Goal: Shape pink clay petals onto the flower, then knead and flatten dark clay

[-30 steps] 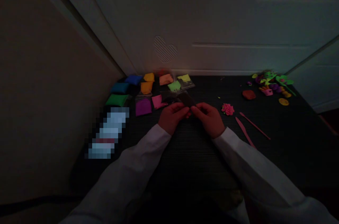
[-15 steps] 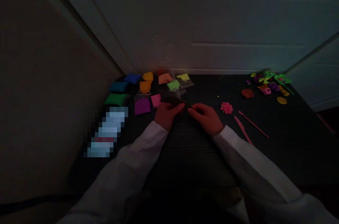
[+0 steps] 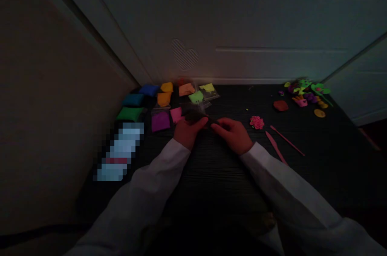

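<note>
My left hand (image 3: 188,132) is closed, its thumb and fingers pinching a dark, soft-looking piece (image 3: 195,116) over the middle of the table. Close beside it, my right hand (image 3: 232,135) pinches the right end of the same piece between thumb and fingertips. In this dim light I cannot tell what the dark piece is. Just beyond my left hand lies a pink packet (image 3: 175,114), partly covered by the fingers. To the right of my right hand sits a pink ruffled clay flower (image 3: 256,122).
Coloured clay packets, including a purple one (image 3: 160,121) and a green one (image 3: 130,114), lie at the back left by a blurred phone-like screen (image 3: 122,151). Rightward are a pink plastic knife (image 3: 275,146), a thin pink stick tool (image 3: 287,140), a reddish-brown lump (image 3: 280,105) and clay flowers (image 3: 305,92).
The view has shifted slightly, so the table things appear a little further left. Both hands keep hold of the dark piece, with only slight finger movement.
</note>
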Demonstrator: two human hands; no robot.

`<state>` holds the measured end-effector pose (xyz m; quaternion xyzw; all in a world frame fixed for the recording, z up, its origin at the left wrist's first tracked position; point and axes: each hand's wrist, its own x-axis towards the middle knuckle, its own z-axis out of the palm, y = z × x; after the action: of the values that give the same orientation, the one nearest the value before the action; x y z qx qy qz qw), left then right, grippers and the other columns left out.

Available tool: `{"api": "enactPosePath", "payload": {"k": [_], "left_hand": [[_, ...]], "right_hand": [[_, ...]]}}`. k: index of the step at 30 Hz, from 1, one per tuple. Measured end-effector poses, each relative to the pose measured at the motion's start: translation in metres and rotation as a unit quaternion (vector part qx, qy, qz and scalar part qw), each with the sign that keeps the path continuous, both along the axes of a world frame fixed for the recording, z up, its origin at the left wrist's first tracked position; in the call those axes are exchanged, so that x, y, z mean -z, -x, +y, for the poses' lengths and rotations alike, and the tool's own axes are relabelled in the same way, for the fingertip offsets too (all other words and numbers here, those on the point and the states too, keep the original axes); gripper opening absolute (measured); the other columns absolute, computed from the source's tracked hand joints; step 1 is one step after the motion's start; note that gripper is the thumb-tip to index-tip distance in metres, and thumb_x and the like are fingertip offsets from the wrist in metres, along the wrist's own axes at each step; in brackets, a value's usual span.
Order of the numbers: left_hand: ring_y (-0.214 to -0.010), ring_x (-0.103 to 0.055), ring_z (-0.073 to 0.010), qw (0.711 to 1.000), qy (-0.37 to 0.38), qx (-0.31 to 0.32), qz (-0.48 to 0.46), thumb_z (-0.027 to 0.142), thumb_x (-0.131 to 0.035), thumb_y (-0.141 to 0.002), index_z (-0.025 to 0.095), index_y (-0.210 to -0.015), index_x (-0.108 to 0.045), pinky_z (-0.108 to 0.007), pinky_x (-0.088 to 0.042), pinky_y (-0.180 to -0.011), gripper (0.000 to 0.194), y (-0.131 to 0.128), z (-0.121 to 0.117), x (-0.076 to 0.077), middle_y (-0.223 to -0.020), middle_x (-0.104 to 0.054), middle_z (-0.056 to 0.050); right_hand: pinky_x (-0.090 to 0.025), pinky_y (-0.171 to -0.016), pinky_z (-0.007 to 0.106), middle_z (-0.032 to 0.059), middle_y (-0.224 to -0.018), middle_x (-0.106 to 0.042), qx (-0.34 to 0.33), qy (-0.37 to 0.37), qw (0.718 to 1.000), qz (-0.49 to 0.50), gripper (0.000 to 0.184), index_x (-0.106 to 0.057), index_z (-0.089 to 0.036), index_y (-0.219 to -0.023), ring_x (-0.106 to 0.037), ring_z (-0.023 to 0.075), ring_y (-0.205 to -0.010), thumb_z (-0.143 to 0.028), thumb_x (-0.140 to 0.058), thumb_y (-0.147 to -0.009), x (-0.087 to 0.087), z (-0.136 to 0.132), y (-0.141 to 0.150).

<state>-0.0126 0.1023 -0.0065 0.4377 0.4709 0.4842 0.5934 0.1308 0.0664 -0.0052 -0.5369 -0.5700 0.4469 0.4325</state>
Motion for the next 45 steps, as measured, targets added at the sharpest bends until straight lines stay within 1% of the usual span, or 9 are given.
{"api": "enactPosePath", "payload": {"k": [3,6,10,18,24,31,38,41,45], "left_hand": [[-0.066,-0.058,-0.0160,1.000,-0.011,0.007,0.011,0.028,-0.071,-0.052,0.015,-0.070,-0.066,-0.028,-0.044,-0.064,0.023,0.003,0.000,0.001,-0.067,-0.065,-0.001],[-0.065,-0.057,-0.0150,0.999,-0.019,0.025,0.015,0.027,-0.072,-0.053,0.015,-0.069,-0.067,-0.027,-0.044,-0.065,0.021,0.003,-0.001,0.002,-0.066,-0.064,-0.001],[-0.066,-0.057,-0.0140,0.999,-0.026,0.046,0.004,0.028,-0.070,-0.055,0.016,-0.076,-0.067,-0.026,-0.044,-0.064,0.024,0.000,-0.003,0.006,-0.068,-0.064,-0.001],[-0.061,-0.055,-0.0124,0.999,-0.025,0.032,-0.002,0.028,-0.069,-0.057,0.015,-0.070,-0.066,-0.026,-0.043,-0.062,0.019,0.002,0.000,0.013,-0.063,-0.063,0.001],[-0.065,-0.056,-0.0129,0.999,-0.027,0.039,0.004,0.031,-0.068,-0.058,0.017,-0.079,-0.066,-0.025,-0.043,-0.063,0.025,0.001,0.001,0.007,-0.070,-0.064,0.000],[-0.069,-0.056,-0.0140,0.998,-0.037,0.027,0.051,0.029,-0.070,-0.056,0.015,-0.073,-0.068,-0.024,-0.042,-0.067,0.021,0.006,0.001,-0.001,-0.070,-0.065,-0.002],[-0.063,-0.056,-0.0131,1.000,-0.015,0.017,0.017,0.033,-0.068,-0.057,0.016,-0.079,-0.066,-0.026,-0.044,-0.063,0.028,0.004,0.004,0.007,-0.068,-0.063,-0.001],[-0.061,-0.056,-0.0126,1.000,-0.008,0.005,0.012,0.032,-0.070,-0.055,0.015,-0.075,-0.066,-0.025,-0.044,-0.061,0.026,0.006,0.006,0.009,-0.064,-0.062,-0.001],[-0.062,-0.056,-0.0124,1.000,-0.003,-0.002,-0.008,0.032,-0.070,-0.054,0.015,-0.073,-0.066,-0.025,-0.045,-0.061,0.025,0.005,0.006,0.007,-0.064,-0.062,-0.001]], "right_hand": [[-0.040,-0.057,0.024,-0.0007,-0.067,-0.059,-0.002,-0.002,1.000,0.015,0.026,-0.060,-0.017,-0.080,-0.052,0.0113,-0.062,-0.041,-0.055,-0.070,0.000,0.000,0.001],[-0.043,-0.065,0.025,0.0005,-0.079,-0.062,-0.002,-0.007,0.999,0.042,0.028,-0.057,-0.018,-0.088,-0.056,0.0120,-0.071,-0.038,-0.057,-0.069,0.000,0.001,0.002],[-0.044,-0.071,0.026,0.0013,-0.082,-0.062,-0.010,-0.012,0.998,0.060,0.021,-0.057,-0.018,-0.086,-0.057,0.0122,-0.076,-0.033,-0.056,-0.072,0.000,0.002,0.001],[-0.044,-0.066,0.027,0.0010,-0.077,-0.061,-0.014,-0.007,0.999,0.047,0.023,-0.057,-0.018,-0.085,-0.056,0.0129,-0.070,-0.035,-0.057,-0.071,0.001,0.002,0.000],[-0.043,-0.063,0.027,0.0004,-0.074,-0.061,-0.009,-0.003,1.000,0.028,0.024,-0.058,-0.018,-0.085,-0.055,0.0129,-0.068,-0.037,-0.056,-0.071,0.003,0.003,-0.001],[-0.042,-0.062,0.026,-0.0003,-0.073,-0.059,-0.010,-0.003,1.000,0.022,0.025,-0.058,-0.018,-0.085,-0.054,0.0121,-0.067,-0.038,-0.056,-0.070,0.004,0.002,-0.002],[-0.044,-0.063,0.027,0.0003,-0.074,-0.061,-0.010,0.007,1.000,0.023,0.025,-0.058,-0.018,-0.086,-0.056,0.0128,-0.067,-0.038,-0.056,-0.070,0.005,0.004,-0.003],[-0.044,-0.064,0.028,0.0005,-0.073,-0.061,-0.009,0.009,1.000,0.020,0.026,-0.058,-0.018,-0.086,-0.056,0.0134,-0.068,-0.038,-0.057,-0.069,0.005,0.004,-0.003],[-0.043,-0.063,0.027,0.0002,-0.073,-0.060,-0.012,0.009,1.000,0.019,0.025,-0.059,-0.019,-0.085,-0.055,0.0130,-0.067,-0.038,-0.056,-0.070,0.004,0.004,-0.004]]}}
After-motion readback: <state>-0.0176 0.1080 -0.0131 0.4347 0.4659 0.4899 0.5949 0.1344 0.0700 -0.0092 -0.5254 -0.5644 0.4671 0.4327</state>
